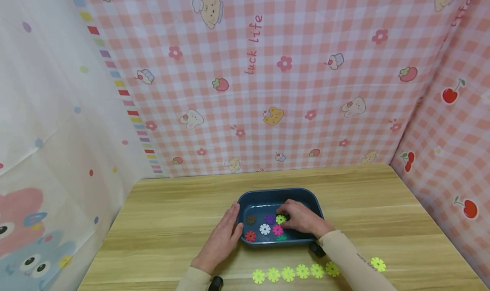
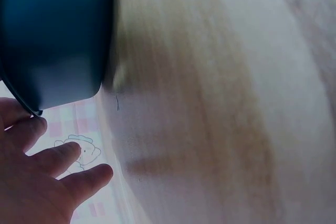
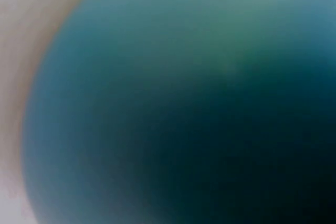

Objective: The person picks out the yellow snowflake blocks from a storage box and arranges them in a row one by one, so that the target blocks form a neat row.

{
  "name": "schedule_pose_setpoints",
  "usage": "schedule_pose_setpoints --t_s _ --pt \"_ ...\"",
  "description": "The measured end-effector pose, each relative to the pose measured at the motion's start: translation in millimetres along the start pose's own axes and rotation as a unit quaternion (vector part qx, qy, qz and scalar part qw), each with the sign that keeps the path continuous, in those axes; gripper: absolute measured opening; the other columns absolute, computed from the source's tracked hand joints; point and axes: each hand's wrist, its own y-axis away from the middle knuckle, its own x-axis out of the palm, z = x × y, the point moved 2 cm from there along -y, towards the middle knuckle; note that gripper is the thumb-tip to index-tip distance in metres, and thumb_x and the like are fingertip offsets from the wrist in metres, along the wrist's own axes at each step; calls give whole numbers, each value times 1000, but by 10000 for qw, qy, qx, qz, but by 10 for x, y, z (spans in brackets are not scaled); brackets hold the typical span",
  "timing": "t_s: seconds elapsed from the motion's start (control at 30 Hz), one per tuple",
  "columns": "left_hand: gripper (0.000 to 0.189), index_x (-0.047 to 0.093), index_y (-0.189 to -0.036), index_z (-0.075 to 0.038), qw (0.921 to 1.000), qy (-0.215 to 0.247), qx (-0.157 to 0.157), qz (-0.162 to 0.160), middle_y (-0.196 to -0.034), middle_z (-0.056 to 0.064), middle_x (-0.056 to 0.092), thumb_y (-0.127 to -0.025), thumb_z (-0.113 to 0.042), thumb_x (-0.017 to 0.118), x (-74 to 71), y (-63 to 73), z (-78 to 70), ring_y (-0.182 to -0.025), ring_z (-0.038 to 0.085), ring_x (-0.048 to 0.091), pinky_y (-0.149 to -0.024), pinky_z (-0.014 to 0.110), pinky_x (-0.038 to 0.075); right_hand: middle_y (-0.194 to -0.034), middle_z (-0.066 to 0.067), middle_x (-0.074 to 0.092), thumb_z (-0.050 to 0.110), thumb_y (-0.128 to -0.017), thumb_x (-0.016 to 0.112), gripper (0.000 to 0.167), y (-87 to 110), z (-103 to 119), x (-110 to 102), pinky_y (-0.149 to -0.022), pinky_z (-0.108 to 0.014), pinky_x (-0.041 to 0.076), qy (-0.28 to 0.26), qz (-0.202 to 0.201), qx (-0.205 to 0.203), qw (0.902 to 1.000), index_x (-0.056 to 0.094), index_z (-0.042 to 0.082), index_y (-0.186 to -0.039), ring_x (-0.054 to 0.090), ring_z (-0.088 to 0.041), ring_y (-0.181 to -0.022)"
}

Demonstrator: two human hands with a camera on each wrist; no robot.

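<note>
A dark blue tray point(image 1: 283, 243) with raised walls holds several small notched plastic discs. My left hand point(image 1: 223, 236) rests against its left side, fingers extended along the rim; the left wrist view shows the fingertips at the edge of the tray point(image 2: 58, 40). Inside the tray, my right hand point(image 1: 302, 217) has its thumb and fingertips around a yellow-green disc point(image 1: 280, 219). Close to that disc lie a purple disc point(image 1: 269, 219), a pink disc point(image 1: 277, 230) and a green disc point(image 1: 281, 238). Farther left are a white disc point(image 1: 265, 229), a red disc point(image 1: 250, 236) and a brown disc point(image 1: 250, 220).
On the wooden table point(image 1: 172, 223), in front of the tray, several yellow-green discs point(image 1: 288, 274) form a row, partly covered by the right forearm. Another yellow-green disc point(image 1: 378, 264) lies right of that sleeve. Patterned cloth point(image 1: 268, 112) hangs behind the table.
</note>
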Motion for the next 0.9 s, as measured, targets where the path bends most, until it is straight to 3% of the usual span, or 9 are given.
schedule_pose_setpoints --t_s 0.33,0.7,0.9 --pt "61 28 -164 -7 10000 18 9 11 -171 9 24 -111 -31 48 4 -2 6 -155 36 27 -123 53 29 -102 1 62 13 -87 84 20 -5 -1 -13 -90 -44 54 67 -49 -34 10000 76 9 -105 57 -17 -93" --pt "60 30 -162 -2 9998 12 176 -107 -169 13 26 -111 -26 48 8 -1 3 -153 39 28 -123 54 28 -111 -4 63 9 -87 84 32 11 -43 -37 -94 -46 56 -95 314 -15 9995 74 5 -117 63 -24 -103" --pt "59 31 -161 -1 9996 15 242 -158 -169 15 27 -111 -25 49 9 0 1 -152 40 29 -123 54 28 -104 0 61 8 -85 85 26 15 -47 -33 -89 -42 56 -17 315 -169 9994 75 9 -109 59 -19 -96"
